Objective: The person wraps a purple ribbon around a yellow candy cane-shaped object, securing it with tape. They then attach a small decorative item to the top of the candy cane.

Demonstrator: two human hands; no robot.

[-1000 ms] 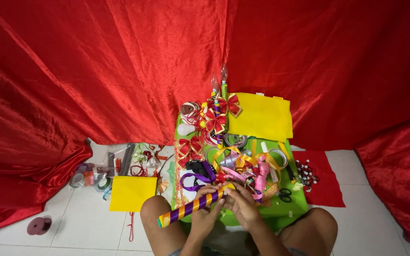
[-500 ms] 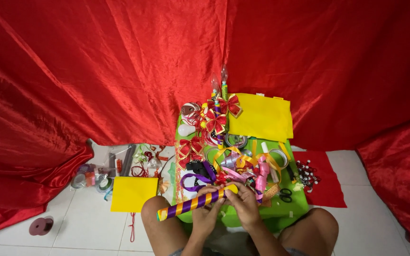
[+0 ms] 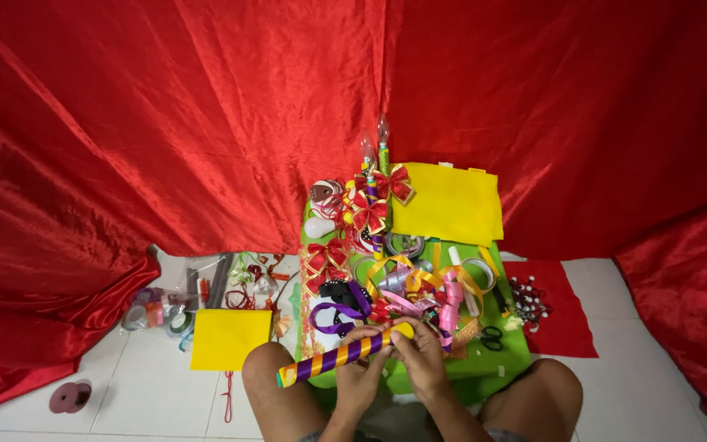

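Head view: a striped tube (image 3: 344, 354), yellow and purple, is held low in frame between both hands, tilted from about 8 o'clock up to 2 o'clock, over the near edge of a green tabletop (image 3: 484, 364). The left hand (image 3: 362, 372) is wrapped under the tube's middle, fingers curled round it. The right hand (image 3: 421, 360) is closed at the tube's upper end, fingers pinching it. Bare knees are seen on either side at the bottom edge. At 12 o'clock from the hands a heap of curled ribbons (image 3: 419, 286) in pink, orange and purple is piled on the tabletop, with red bows (image 3: 370, 211) further back and a yellow sheet (image 3: 450, 205) beside them. Scissors (image 3: 491, 334) lie at 3 o'clock from the hands. On the tiled floor (image 3: 149, 393) at 9 o'clock a second yellow sheet (image 3: 229, 338) lies flat. A red cloth backdrop (image 3: 206, 106) fills the upper frame.
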